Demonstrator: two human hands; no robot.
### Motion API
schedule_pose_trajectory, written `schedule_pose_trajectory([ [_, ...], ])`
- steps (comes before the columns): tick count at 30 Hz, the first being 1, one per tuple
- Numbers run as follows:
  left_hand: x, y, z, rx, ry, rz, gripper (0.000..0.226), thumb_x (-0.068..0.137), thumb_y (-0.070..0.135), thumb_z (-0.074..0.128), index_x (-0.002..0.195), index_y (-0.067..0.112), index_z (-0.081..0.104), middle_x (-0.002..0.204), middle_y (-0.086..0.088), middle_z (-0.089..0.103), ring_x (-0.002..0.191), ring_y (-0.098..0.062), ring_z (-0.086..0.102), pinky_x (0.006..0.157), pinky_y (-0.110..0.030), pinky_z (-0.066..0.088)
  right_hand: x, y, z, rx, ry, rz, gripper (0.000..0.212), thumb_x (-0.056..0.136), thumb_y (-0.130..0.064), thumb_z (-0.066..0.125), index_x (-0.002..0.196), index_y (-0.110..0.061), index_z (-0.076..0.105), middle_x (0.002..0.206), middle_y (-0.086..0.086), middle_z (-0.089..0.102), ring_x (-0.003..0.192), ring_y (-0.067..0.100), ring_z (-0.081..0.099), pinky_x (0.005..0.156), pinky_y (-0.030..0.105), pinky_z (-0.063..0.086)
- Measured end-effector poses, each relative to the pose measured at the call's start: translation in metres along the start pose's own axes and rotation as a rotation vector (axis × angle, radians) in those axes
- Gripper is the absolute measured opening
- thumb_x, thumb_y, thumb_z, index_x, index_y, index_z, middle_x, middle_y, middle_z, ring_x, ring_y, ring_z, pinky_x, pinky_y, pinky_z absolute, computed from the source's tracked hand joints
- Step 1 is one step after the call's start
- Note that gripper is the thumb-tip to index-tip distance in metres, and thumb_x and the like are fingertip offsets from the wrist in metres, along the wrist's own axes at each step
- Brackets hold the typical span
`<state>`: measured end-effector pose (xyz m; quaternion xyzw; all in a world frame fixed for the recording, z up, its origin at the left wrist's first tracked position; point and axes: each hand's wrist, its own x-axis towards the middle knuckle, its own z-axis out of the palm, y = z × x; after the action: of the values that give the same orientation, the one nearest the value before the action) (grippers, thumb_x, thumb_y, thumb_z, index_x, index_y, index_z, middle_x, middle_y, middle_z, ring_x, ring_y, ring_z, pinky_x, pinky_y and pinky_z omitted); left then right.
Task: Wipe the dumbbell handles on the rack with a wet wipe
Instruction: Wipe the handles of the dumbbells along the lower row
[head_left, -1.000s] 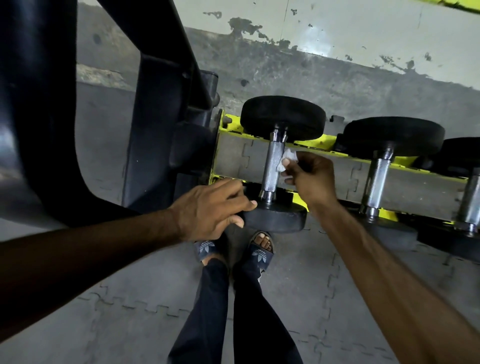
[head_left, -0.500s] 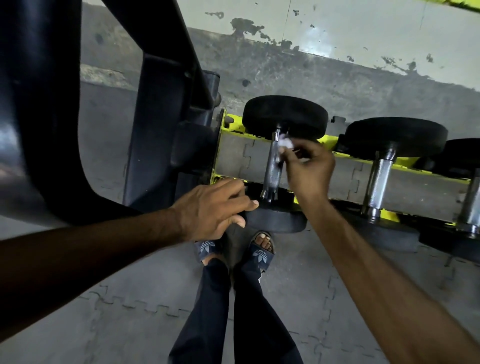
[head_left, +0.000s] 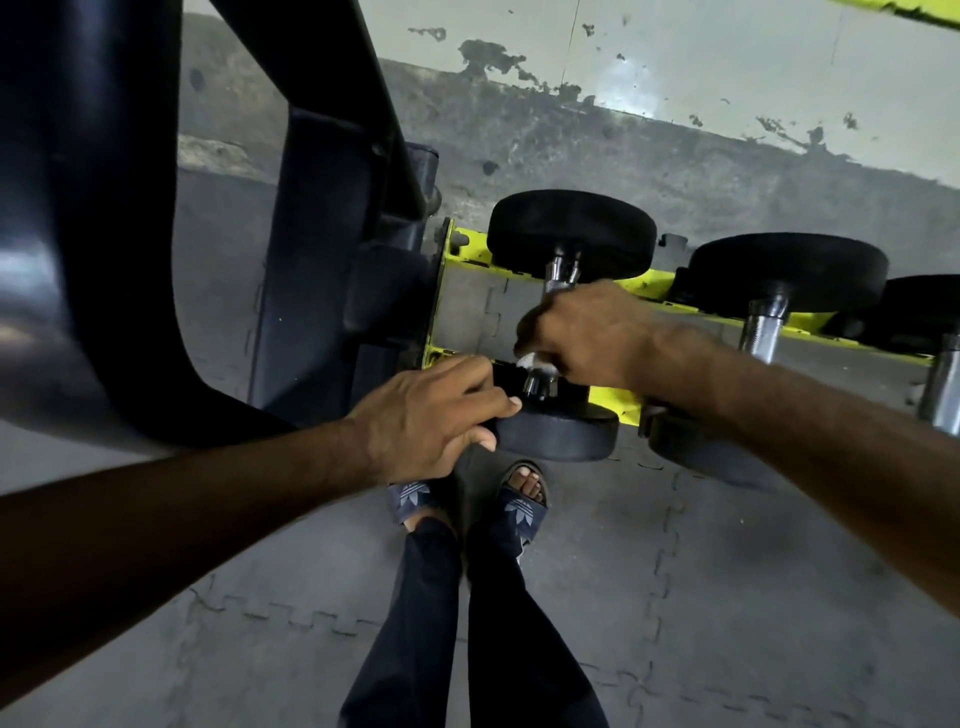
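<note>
Grey mat floor (head_left: 727, 597), yellow steel rack (head_left: 608, 400).
Right hand (head_left: 587, 332) fingers wrap limp white wet wipe (head_left: 525, 359) round presumably heavy dumbbell's chrome handle (head_left: 558, 280); left hand (head_left: 426, 421) grips its black head (head_left: 561, 431).

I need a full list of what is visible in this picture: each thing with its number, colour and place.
rack: 1, yellow-green, centre right
leftmost dumbbell: 1, black heads, chrome handle, left end of rack
other dumbbells: 2, black and chrome, to its right; last one cut by frame edge
wet wipe: 1, white, barely showing on the leftmost handle
machine frame: 1, black, left of rack
floor mats: several, grey, interlocking, underfoot
wall: 1, pale, peeling paint, behind rack
sandals: 2, dark blue, on the feet
trouser legs: 2, dark, bottom centre
left hand: 1, holds leftmost dumbbell's near head
right hand: 1, curled round its handle with the wipe
</note>
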<state>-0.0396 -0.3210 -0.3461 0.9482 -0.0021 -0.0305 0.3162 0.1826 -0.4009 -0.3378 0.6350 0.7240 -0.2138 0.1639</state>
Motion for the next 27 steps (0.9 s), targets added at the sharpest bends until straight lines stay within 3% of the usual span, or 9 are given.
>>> schedule_pose_trajectory([
  [5, 0.000, 0.001, 0.000, -0.011, 0.016, -0.006, 0.028, 0.090, 0.028, 0.063, 0.115, 0.015, 0.059, 0.098, -0.003, 0.047, 0.088, -0.019, 0.052, 0.053, -0.032, 0.051, -0.002, 0.002, 0.014, -0.032, 0.333, 0.063, 0.010, 0.080, -0.018, 0.071, 0.089, -0.016, 0.074, 0.096, 0.003, 0.066, 0.100, 0.028, 0.056, 0.069, 0.033, 0.050],
  [9, 0.001, 0.002, 0.000, -0.008, 0.022, -0.007, 0.029, 0.088, 0.027, 0.064, 0.114, 0.014, 0.061, 0.097, -0.004, 0.049, 0.087, -0.018, 0.052, 0.054, -0.030, 0.050, -0.021, -0.018, 0.029, 0.052, 0.138, -0.151, 0.025, 0.088, -0.024, 0.053, 0.094, -0.016, 0.075, 0.097, 0.006, 0.063, 0.099, 0.029, 0.054, 0.085, 0.043, 0.049],
  [12, 0.000, 0.001, 0.001, -0.008, 0.016, -0.002, 0.029, 0.089, 0.029, 0.062, 0.115, 0.015, 0.061, 0.098, -0.003, 0.048, 0.087, -0.017, 0.052, 0.054, -0.031, 0.052, -0.018, -0.006, 0.021, 0.234, 0.187, 0.019, 0.024, 0.081, -0.011, 0.059, 0.097, -0.013, 0.077, 0.103, 0.008, 0.067, 0.101, 0.031, 0.056, 0.080, 0.043, 0.053],
  [15, -0.001, 0.000, 0.001, -0.011, 0.011, -0.005, 0.030, 0.090, 0.029, 0.061, 0.116, 0.016, 0.060, 0.099, -0.003, 0.048, 0.088, -0.017, 0.052, 0.055, -0.034, 0.054, -0.012, -0.004, 0.015, 0.392, 0.376, 0.191, 0.026, 0.078, 0.001, 0.065, 0.100, -0.009, 0.077, 0.100, 0.012, 0.070, 0.094, 0.035, 0.063, 0.079, 0.041, 0.055],
  [17, 0.000, -0.001, 0.002, -0.011, 0.011, 0.001, 0.030, 0.091, 0.031, 0.059, 0.117, 0.017, 0.058, 0.099, -0.002, 0.047, 0.089, -0.018, 0.051, 0.055, -0.036, 0.054, -0.014, -0.015, 0.009, 0.393, 0.247, 0.148, 0.031, 0.086, -0.004, 0.062, 0.114, -0.012, 0.073, 0.111, 0.011, 0.066, 0.103, 0.032, 0.062, 0.081, 0.040, 0.055],
  [20, -0.001, -0.003, 0.002, -0.010, 0.018, 0.005, 0.030, 0.093, 0.035, 0.054, 0.118, 0.019, 0.055, 0.100, -0.002, 0.046, 0.090, -0.019, 0.051, 0.055, -0.039, 0.053, -0.018, -0.030, -0.001, 0.236, -0.039, -0.023, 0.024, 0.092, -0.023, 0.055, 0.111, -0.018, 0.070, 0.108, 0.006, 0.065, 0.098, 0.029, 0.064, 0.070, 0.032, 0.049],
  [22, -0.001, -0.002, 0.003, -0.015, 0.021, -0.002, 0.030, 0.094, 0.035, 0.052, 0.118, 0.019, 0.055, 0.100, -0.003, 0.047, 0.090, -0.020, 0.051, 0.055, -0.040, 0.053, -0.008, -0.031, -0.011, 0.136, -0.018, 0.053, 0.023, 0.092, -0.024, 0.056, 0.110, -0.022, 0.069, 0.102, 0.006, 0.068, 0.093, 0.031, 0.066, 0.065, 0.031, 0.043],
  [24, -0.002, -0.001, 0.003, -0.021, 0.026, -0.011, 0.029, 0.093, 0.034, 0.053, 0.118, 0.018, 0.056, 0.100, -0.002, 0.047, 0.090, -0.018, 0.051, 0.055, -0.039, 0.054, 0.006, -0.032, -0.018, 0.034, -0.029, 0.117, 0.023, 0.094, -0.022, 0.055, 0.113, -0.023, 0.068, 0.103, 0.006, 0.069, 0.095, 0.030, 0.066, 0.071, 0.034, 0.048],
  [27, -0.002, 0.002, 0.002, -0.036, 0.039, -0.017, 0.030, 0.090, 0.027, 0.064, 0.117, 0.015, 0.061, 0.099, -0.003, 0.049, 0.090, -0.017, 0.051, 0.055, -0.035, 0.054, 0.018, -0.039, -0.025, 0.055, -0.186, 0.100, 0.015, 0.092, -0.017, 0.060, 0.106, -0.017, 0.065, 0.101, 0.004, 0.067, 0.095, 0.028, 0.065, 0.071, 0.034, 0.046],
])
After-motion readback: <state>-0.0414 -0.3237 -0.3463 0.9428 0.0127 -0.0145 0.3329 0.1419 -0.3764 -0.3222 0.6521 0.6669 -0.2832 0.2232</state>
